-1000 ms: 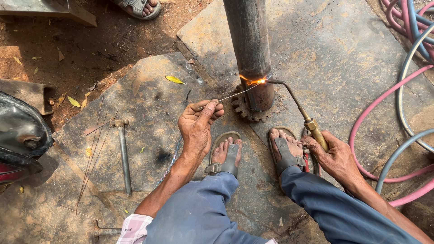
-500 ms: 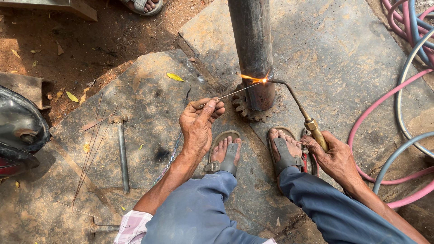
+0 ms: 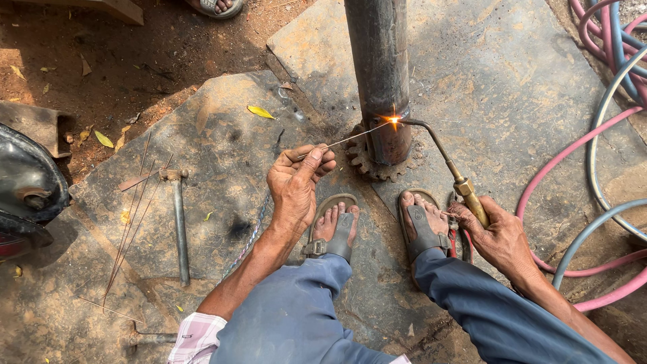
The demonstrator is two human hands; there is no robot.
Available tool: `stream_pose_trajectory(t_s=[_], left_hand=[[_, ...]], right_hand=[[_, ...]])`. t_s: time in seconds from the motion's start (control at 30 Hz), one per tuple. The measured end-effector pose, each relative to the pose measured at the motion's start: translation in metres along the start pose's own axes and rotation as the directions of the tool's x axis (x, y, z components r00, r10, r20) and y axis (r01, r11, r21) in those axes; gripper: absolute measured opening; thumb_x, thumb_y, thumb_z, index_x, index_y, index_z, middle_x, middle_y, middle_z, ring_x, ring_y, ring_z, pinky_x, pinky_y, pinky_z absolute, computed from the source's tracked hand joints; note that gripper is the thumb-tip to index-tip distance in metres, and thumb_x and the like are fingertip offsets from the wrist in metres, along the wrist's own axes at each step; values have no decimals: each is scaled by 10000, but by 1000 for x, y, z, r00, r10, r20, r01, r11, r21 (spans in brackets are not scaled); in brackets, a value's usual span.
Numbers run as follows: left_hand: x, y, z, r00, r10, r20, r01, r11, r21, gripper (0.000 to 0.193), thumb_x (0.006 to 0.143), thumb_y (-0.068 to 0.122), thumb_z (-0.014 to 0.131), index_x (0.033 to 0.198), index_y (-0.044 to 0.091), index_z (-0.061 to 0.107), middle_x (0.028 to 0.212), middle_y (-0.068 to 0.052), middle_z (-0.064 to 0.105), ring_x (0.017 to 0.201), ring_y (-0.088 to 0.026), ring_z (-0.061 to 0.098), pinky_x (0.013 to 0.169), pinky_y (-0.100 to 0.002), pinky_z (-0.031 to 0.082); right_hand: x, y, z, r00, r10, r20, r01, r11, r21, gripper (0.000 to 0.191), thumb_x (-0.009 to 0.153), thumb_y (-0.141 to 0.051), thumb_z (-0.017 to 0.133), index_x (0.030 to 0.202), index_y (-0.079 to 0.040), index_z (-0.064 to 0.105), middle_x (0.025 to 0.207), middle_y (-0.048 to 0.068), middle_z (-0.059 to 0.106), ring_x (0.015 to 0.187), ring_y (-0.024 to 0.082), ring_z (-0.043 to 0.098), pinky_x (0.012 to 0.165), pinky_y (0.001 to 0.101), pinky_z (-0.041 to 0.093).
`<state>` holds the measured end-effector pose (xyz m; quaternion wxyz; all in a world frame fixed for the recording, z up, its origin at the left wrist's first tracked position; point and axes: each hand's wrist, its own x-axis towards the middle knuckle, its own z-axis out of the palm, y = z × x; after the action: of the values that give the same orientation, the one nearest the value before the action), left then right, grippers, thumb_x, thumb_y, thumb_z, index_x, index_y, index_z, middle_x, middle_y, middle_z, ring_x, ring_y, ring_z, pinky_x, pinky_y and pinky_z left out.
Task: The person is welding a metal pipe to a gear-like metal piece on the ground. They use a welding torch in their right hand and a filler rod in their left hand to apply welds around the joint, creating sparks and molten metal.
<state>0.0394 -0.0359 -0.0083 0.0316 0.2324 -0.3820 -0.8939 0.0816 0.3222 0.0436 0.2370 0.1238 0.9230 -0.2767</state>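
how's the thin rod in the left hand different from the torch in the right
The thin rod is a straight bare wire pinched in the left hand; the torch is thicker, with a bent neck and a brass body gripped in the right hand. The torch ends in a bright flame; the rod shows none of its own. Only the torch side has hoses nearby. Both tips meet at the dark pipe above the toothed gear.
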Motion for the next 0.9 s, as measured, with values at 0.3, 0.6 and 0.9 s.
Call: stream_pose_trajectory(t_s=[0.3,0.6,0.9], left_hand=[[-1,2,1,1000,-12,-15,14,997,76,203,942,20,706,1101,-52,602,1051,-231,734,895,-232,751,740,-344,655],[-1,3,1,1000,-15,-15,17,997,77,199,928,20,725,1087,-43,623,1043,-218,741,884,-213,749,727,-322,645],[-1,2,-2,1000,-21,-11,21,999,39,196,932,26,724,1084,-35,616,1039,-219,736,881,-218,747,727,-334,650]], right_hand=[[-1,-5,-1,1000,-12,-19,12,1000,-3,364,936,-454,672,1131,-150,717,654,68,632,616,161,575,595,375,479],[-2,-11,-2,1000,-1,-28,1,1000,4,367,932,-455,689,1121,-143,725,644,63,631,611,158,573,586,372,470],[-4,-11,-1,999,-33,-43,33,999,-19,377,926,-468,682,1134,-158,732,615,67,580,582,165,544,560,377,451]])
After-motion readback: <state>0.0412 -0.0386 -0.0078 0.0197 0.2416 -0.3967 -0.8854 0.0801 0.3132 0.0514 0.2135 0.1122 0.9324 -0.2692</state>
